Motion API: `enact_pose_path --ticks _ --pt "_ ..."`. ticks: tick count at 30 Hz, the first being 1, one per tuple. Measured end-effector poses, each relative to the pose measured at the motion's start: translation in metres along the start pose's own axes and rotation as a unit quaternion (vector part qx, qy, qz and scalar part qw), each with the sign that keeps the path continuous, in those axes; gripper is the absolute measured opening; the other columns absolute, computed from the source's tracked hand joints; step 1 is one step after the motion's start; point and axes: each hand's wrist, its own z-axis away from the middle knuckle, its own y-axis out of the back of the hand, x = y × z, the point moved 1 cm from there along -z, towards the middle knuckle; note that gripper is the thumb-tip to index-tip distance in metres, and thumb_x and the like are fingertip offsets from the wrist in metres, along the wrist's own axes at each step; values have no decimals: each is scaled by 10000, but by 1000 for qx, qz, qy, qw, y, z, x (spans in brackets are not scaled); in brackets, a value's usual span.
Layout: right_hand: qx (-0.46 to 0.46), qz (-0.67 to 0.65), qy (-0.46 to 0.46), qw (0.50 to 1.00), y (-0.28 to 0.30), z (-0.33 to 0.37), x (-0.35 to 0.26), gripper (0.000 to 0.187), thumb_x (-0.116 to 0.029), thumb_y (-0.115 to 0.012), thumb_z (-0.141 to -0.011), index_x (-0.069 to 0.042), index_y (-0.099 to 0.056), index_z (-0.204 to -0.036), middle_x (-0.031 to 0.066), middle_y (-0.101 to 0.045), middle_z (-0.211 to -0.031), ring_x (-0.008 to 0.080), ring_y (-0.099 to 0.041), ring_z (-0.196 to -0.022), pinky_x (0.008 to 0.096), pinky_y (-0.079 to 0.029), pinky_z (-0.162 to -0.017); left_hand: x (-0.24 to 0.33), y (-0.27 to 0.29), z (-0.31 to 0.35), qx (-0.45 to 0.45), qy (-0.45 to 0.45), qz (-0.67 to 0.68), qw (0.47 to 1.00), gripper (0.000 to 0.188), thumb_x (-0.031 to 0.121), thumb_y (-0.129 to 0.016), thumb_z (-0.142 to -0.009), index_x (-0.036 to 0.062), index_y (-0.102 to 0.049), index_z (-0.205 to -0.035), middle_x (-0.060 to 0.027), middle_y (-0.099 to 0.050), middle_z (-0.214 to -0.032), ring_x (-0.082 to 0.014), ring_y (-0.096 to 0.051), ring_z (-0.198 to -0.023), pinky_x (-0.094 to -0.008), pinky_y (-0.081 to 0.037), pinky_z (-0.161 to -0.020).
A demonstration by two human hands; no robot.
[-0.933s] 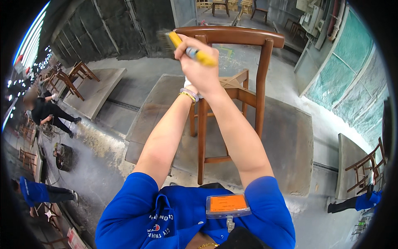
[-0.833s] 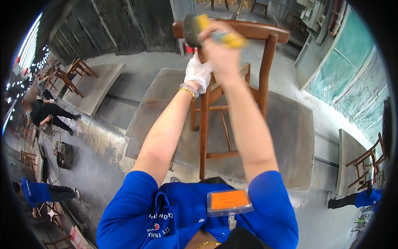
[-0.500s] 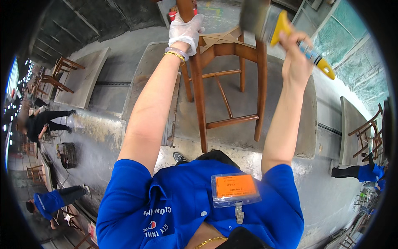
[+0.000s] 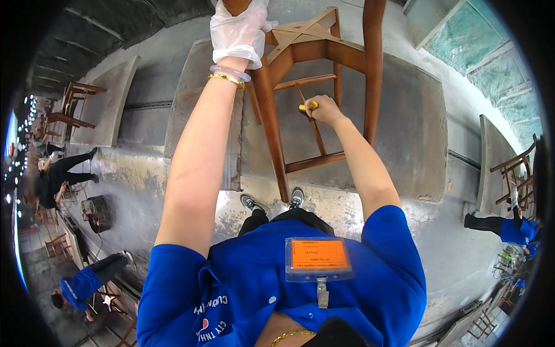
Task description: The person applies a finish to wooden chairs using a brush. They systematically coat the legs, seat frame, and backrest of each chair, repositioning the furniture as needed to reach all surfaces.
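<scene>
A brown wooden chair frame (image 4: 309, 53) stands in front of me, with crossed slats where the seat goes. My left hand (image 4: 238, 33), in a thin white glove, is closed round its wooden upper part at the top of the view. Bare and closed, my right hand (image 4: 327, 110) grips a paintbrush by its yellow handle (image 4: 310, 106). That hand is low among the chair legs, beside the thin middle stretcher (image 4: 318, 137). The brush's bristles are hidden, so I cannot tell whether they touch the wood.
Under the chair lies a wide grey board (image 4: 410, 115). Other boards (image 4: 107, 107) with chairs stand to the left and right. People in dark (image 4: 72, 169) and blue clothes (image 4: 87, 286) work at the sides. A dark round object (image 4: 95, 214) sits on the floor at left.
My right hand has brought the paintbrush from the chair's upper right down and inward among its legs. My left hand keeps its hold, and the chair appears slightly shifted in view.
</scene>
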Motion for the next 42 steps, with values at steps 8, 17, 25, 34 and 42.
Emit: enact_pose_path --ticks 8,17,25,34,42 --pt "-282 -186 26 941 39 45 -28 35 -30 -681 -703 -58 -686 -723 115 -720 -747 288 -691 -766 379 -526 -722 -7 -1 -8 21 10 22 999 167 134 -736 -976 60 -639 -1090 10 -606 -779 -89 -513 -534 -311 -536 -544" --pt "-148 244 -274 918 44 66 -73 321 -164 -682 -820 5 -779 -1076 231 -763 -1068 375 -735 -1065 428 -582 -939 -5 -11 -14 40 18 40 998 168 131 -745 -968 65 -652 -1092 3 -634 -784 -78 -497 -513 -287 -486 -488" --pt "9 41 -239 970 32 94 -87 234 -211 -723 -831 -49 -806 -977 197 -771 -898 346 -764 -903 448 -617 -784 -2 -13 -1 42 50 45 997 199 104 -727 -975 86 -653 -1160 18 -633 -788 -69 -495 -509 -284 -524 -496" --pt "142 -262 -229 927 -64 169 -66 81 -88 -746 -778 -95 -772 -855 185 -755 -862 351 -748 -869 418 -572 -791 25 -20 46 35 54 -67 996 215 150 -774 -850 -4 -643 -924 -40 -641 -656 -102 -577 -582 -347 -617 -726" --pt "284 -417 -221 835 -26 299 14 210 119 -705 -771 -74 -630 -736 58 -706 -887 137 -656 -935 288 -495 -780 41 -30 67 -44 53 67 995 218 68 -826 -786 47 -616 -843 -34 -636 -651 -123 -598 -533 -292 -498 -537"
